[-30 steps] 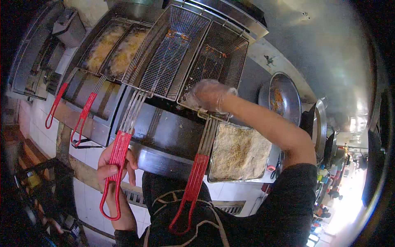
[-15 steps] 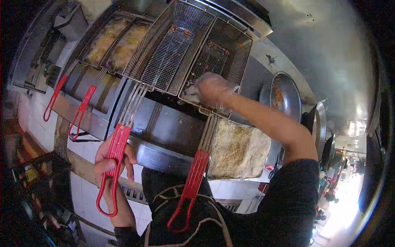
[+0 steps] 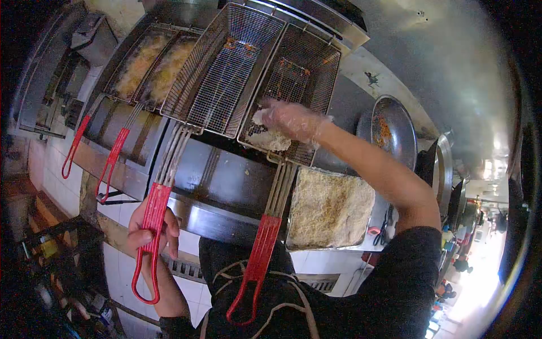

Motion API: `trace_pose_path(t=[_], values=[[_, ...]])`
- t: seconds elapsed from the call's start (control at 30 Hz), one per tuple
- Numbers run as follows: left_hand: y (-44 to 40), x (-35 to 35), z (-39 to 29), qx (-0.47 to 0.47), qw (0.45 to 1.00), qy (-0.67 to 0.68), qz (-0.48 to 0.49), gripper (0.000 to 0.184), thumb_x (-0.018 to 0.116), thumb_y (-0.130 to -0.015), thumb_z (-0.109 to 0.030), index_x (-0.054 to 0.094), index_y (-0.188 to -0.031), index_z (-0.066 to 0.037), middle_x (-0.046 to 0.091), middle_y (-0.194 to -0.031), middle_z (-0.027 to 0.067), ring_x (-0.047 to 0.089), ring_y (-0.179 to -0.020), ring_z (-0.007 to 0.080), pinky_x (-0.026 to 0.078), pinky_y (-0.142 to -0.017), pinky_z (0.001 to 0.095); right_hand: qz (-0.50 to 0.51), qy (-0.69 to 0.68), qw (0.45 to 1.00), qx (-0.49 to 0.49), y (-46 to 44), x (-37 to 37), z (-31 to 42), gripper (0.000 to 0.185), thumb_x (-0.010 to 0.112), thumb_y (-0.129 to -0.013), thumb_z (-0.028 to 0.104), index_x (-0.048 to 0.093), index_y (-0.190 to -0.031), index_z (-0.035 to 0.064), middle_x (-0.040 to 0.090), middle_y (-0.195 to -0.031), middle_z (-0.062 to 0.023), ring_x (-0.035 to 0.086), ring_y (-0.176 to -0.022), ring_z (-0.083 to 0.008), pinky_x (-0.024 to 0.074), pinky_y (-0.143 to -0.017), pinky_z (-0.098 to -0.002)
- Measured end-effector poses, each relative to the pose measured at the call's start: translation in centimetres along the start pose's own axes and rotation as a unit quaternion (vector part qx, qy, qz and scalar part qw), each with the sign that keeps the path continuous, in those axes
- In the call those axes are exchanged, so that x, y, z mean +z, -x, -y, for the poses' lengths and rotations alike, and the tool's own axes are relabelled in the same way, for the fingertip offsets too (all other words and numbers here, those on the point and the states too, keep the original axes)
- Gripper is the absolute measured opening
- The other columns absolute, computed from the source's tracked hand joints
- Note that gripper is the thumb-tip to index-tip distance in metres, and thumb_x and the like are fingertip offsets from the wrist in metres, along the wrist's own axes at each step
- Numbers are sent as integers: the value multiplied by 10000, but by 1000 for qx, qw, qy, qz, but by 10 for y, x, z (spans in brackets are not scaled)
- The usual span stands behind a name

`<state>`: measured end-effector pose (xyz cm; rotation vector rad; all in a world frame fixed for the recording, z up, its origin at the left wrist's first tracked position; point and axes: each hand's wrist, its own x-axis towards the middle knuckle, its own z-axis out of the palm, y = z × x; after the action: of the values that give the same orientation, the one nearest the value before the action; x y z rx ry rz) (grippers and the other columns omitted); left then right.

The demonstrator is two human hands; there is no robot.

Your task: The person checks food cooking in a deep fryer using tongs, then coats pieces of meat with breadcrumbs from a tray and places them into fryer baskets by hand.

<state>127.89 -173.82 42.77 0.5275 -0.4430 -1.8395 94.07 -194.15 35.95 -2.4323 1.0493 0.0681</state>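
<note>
Bare left hand (image 3: 165,233) is curled around the red-coated handle (image 3: 157,204) of one rectangular metal-mesh basket (image 3: 223,87); clear-gloved right hand (image 3: 296,121), grip indiscernible, sits inside the neighbouring rectangular metal-mesh basket (image 3: 293,79), pale crumbly-coated food (image 3: 273,141) lying beside and under its fingers.

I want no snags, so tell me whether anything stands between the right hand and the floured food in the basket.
Nothing visible blocks it: the right hand is inside the open basket, right by the floured food. Only its clear glove comes between.
</note>
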Motion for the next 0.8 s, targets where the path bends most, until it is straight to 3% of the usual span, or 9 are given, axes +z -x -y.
trace_pose_path(t=[0.03, 0.1, 0.17, 0.3, 0.4, 0.5, 0.6, 0.77, 0.8], values=[[-1, 4, 0, -2, 999, -26, -31, 640, 655, -654, -176, 363, -1127, 142, 526, -705, 175, 470, -345, 240, 434, -300, 310, 52, 83, 994, -43, 3, 1, -1, 268, 576, -761, 135, 574, -1017, 56, 458, -1214, -258, 474, -1124, -348, 424, -928, -401], [0, -4, 2, -2, 1000, -18, -17, 645, 655, -657, -180, 352, -1123, 149, 520, -697, 177, 467, -339, 243, 429, -294, 313, 105, 165, 977, -84, 11, 0, 8, 267, 601, -734, 145, 603, -989, 64, 468, -1206, -254, 454, -1151, -334, 411, -940, -404], [0, -7, 3, -1, 1000, -11, -6, 651, 655, -660, -184, 341, -1118, 155, 515, -689, 179, 463, -334, 246, 424, -288, 315, 82, 210, 967, -121, 18, -7, 31, 262, 514, -784, 172, 557, -1035, 110, 549, -1068, -151, 502, -1087, -325, 451, -884, -421], [-1, -2, 0, -7, 1000, -17, 7, 649, 643, -678, -179, 313, -1117, 167, 509, -672, 185, 462, -330, 250, 431, -290, 325, 130, 217, 963, -95, 8, -10, 45, 222, 506, -798, 215, 583, -986, 124, 566, -1032, -145, 519, -1056, -321, 447, -883, -417], [-2, 1, -2, -7, 1000, -17, 11, 637, 631, -682, -160, 308, -1119, 172, 522, -689, 201, 477, -346, 246, 444, -305, 322, 32, 157, 986, -46, 2, 26, 15, 253, 526, -803, 283, 594, -979, 114, 568, -1013, -143, 545, -999, -326, 467, -831, -417], [-4, 9, -2, -1, 1000, -7, 3, 633, 624, -678, -145, 304, -1121, 175, 537, -713, 213, 495, -365, 241, 458, -321, 316, -11, 73, 991, -108, 2, 6, 16, 364, 631, -644, 158, 630, -997, 71, 618, -923, -198, 581, -947, -285, 455, -853, -406], [-3, 7, -3, 3, 1000, -7, -8, 631, 628, -672, -149, 313, -1111, 177, 545, -711, 208, 506, -373, 234, 467, -331, 310, 185, 37, 976, 106, -1, -47, 50, 282, 587, -676, 120, 621, -940, 26, 626, -705, -166, 626, -696, -318, 520, -648, -401], [-3, 4, -3, -8, 1000, -23, -3, 614, 647, -660, -175, 353, -1070, 175, 546, -675, 187, 506, -368, 227, 468, -332, 303, 180, 51, 975, 119, -15, -13, 38, 236, 629, -646, 141, 622, -838, 5, 611, -707, -171, 609, -705, -315, 494, -640, -401], [-2, -5, -3, -16, 1000, -14, 22, 696, 621, -679, -158, 253, -1178, 159, 549, -737, 240, 540, -413, 284, 487, -351, 332, 162, 88, 977, 107, -17, 1, 32, 247, 638, -633, 137, 618, -840, 5, 605, -702, -169, 602, -700, -312, 486, -632, -400]])
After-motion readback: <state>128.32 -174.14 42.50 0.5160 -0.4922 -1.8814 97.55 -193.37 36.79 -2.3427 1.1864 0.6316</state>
